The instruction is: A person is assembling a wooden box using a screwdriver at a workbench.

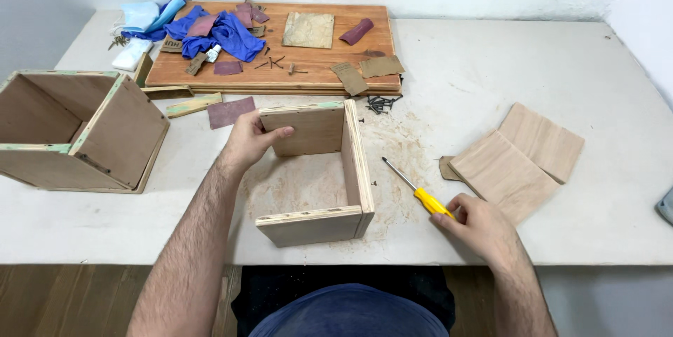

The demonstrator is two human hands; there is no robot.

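Observation:
A three-sided plywood frame [354,162] stands on the white table [491,85], its open side facing left. My left hand [251,139] grips the frame's far panel, thumb across its front face. My right hand [478,223] rests on the table to the right of the frame, fingers closing on the yellow handle of a screwdriver [420,193] that lies flat, its metal tip pointing up-left toward the frame. Sawdust lies around and inside the frame.
A larger wooden box [77,130] sits at the left edge. At the back, a wooden board [315,71] carries sandpaper pieces, nails and a blue cloth [221,32]. A pile of dark screws [381,103] lies behind the frame. Thin wood sheets [519,158] lie at right.

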